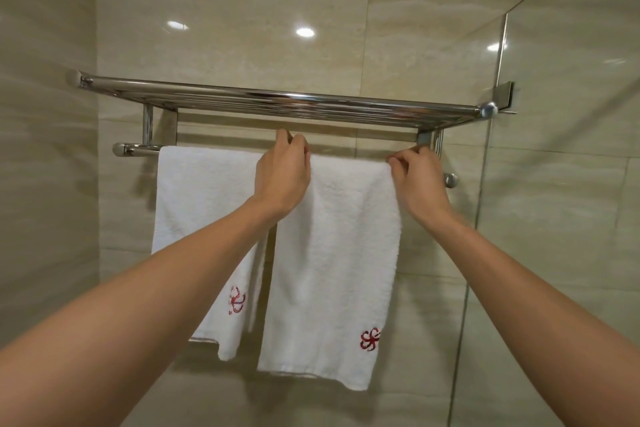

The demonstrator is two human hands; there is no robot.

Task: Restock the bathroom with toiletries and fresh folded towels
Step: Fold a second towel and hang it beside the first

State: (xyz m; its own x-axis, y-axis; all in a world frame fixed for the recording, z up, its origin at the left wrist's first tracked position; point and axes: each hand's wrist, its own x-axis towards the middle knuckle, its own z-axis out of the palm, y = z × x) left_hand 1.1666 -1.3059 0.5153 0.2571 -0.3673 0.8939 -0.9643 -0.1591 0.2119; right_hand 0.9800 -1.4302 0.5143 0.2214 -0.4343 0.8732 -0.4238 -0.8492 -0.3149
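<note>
Two white towels with red embroidered marks hang side by side over the lower bar (133, 150) of a chrome wall rack. The right towel (334, 253) hangs in front of me. My left hand (282, 175) grips its top left corner at the bar, fingers curled over the fold. My right hand (417, 180) pinches its top right corner near the bar's right end. The left towel (204, 204) hangs untouched, partly hidden behind my left forearm.
The chrome rack's upper shelf (277, 102) of several parallel tubes runs across the beige tiled wall (242, 10) and carries nothing visible. A glass shower panel (554, 184) stands at the right, clipped to the wall beside the rack's end.
</note>
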